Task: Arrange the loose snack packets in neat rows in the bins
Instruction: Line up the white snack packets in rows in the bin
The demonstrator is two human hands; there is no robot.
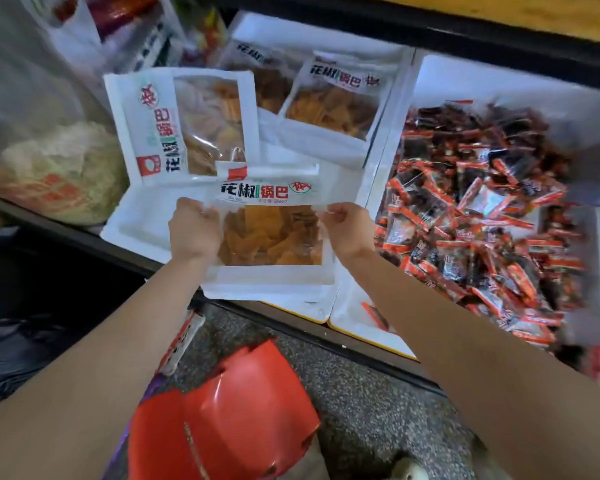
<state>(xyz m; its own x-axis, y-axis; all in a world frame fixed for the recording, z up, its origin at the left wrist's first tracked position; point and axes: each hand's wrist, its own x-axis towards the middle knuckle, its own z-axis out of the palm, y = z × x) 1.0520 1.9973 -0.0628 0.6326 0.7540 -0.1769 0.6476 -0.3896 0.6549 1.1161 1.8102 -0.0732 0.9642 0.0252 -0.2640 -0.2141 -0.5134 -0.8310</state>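
The person holds a packet upright and label-up over the near edge of the bin. The left hand pinches its left edge and the right hand pinches its right edge, both with fingers curled on the film. The step in hand seems to be laying this packet into a row. Two like packets already lie in the bin: the left packet is turned sideways and leans, and the back packet lies straight against the right wall. To do the step well, the packet probably wants lowering flat into the bare near part of the bin, its label facing the same way as the back packet's and its edges square to the wall. An even grip from both hands should keep the brittle crisps inside from shifting or cracking. The left packet likely needs turning to match. The right bin, heaped with small packets, is a separate job.
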